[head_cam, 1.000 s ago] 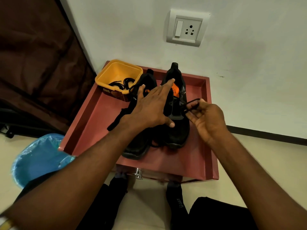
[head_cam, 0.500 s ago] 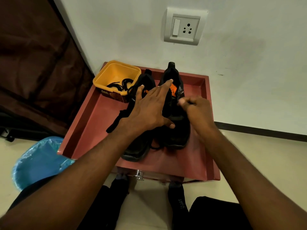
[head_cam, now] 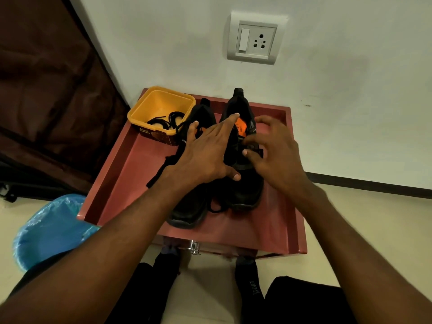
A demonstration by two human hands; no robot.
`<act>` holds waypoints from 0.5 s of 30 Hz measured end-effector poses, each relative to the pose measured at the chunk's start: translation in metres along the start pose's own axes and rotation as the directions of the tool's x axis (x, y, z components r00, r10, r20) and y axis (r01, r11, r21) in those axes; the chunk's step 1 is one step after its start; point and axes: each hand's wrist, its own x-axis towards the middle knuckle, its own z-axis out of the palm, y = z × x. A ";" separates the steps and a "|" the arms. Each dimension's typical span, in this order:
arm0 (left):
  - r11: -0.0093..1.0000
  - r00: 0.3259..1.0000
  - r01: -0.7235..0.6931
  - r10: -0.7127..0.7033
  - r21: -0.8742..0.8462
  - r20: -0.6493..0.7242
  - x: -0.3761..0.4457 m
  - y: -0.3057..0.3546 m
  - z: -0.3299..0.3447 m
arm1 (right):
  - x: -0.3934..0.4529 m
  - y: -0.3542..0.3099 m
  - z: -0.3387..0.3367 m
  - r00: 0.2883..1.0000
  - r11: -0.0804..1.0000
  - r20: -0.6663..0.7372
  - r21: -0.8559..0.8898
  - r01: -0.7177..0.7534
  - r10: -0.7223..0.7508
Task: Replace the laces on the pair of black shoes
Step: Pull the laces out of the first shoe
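Two black shoes stand side by side on a red tray, toes toward me. My left hand lies flat across both, fingers straight, reaching from the left shoe to the orange tongue label of the right shoe. My right hand hovers over the right shoe's lacing, fingers spread and curled, with thumb and forefinger pinching the black lace there. A loose lace end trails from the left shoe onto the tray.
A yellow tub holding black laces sits at the tray's back left corner. The white wall with a socket is close behind. A blue-lined bin stands on the floor at left, beside dark brown fabric.
My right hand held a lace loop out to the shoe's right, then moved in over the lacing, and its fingers have now spread. My left hand has stayed flat on the shoes.
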 end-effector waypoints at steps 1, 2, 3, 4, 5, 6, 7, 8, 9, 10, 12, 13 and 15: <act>1.000 1.000 -0.001 0.001 -0.003 0.004 0.000 0.000 0.000 | -0.004 0.000 0.007 0.997 0.999 0.070 -0.048 0.020 -0.017; 1.000 1.000 0.000 0.000 -0.007 0.005 0.000 0.000 -0.001 | -0.005 -0.002 0.010 0.995 0.998 0.098 -0.058 0.023 -0.017; 1.000 1.000 0.002 -0.002 -0.009 0.004 0.000 0.000 -0.001 | -0.005 -0.004 0.012 0.996 1.000 0.089 -0.030 0.006 -0.003; 1.000 1.000 0.002 -0.002 -0.008 0.001 0.000 0.000 -0.001 | -0.004 -0.006 0.013 0.997 0.999 0.069 0.023 -0.027 0.025; 1.000 1.000 0.000 0.000 -0.005 -0.003 0.000 0.000 -0.001 | -0.004 -0.011 0.011 0.995 0.992 0.052 0.090 -0.086 0.081; 1.000 1.000 -0.003 0.003 -0.005 -0.004 -0.001 0.001 0.000 | -0.003 -0.017 0.011 0.985 0.968 0.040 0.182 -0.170 0.166; 1.000 1.000 -0.004 0.004 -0.008 -0.002 -0.001 0.001 0.000 | -0.002 -0.022 0.009 0.956 0.895 0.051 0.339 -0.289 0.289; 1.000 1.000 -0.003 0.003 -0.013 -0.001 -0.001 0.001 0.000 | 0.000 -0.024 0.006 0.893 0.720 0.114 0.551 -0.422 0.436; 1.000 1.000 0.000 0.000 -0.018 -0.002 -0.001 0.000 0.000 | 0.002 -0.024 0.001 0.816 0.436 0.235 0.750 -0.498 0.528; 1.000 1.000 0.004 -0.004 -0.023 -0.003 0.000 -0.001 0.000 | 0.004 -0.022 -0.005 0.757 0.097 0.365 0.867 -0.488 0.542; 1.000 1.000 0.012 -0.012 -0.028 0.002 0.000 -0.002 -0.001 | 0.009 -0.002 -0.016 0.668 -0.392 0.516 0.853 -0.344 0.537; 1.000 1.000 0.014 -0.014 -0.028 0.003 0.000 -0.001 -0.001 | 0.009 0.004 -0.021 0.642 -0.454 0.533 0.837 -0.304 0.552; 0.999 1.000 0.019 -0.019 -0.028 0.009 0.000 0.000 -0.001 | 0.009 0.008 -0.023 0.643 -0.228 0.450 0.887 -0.401 0.620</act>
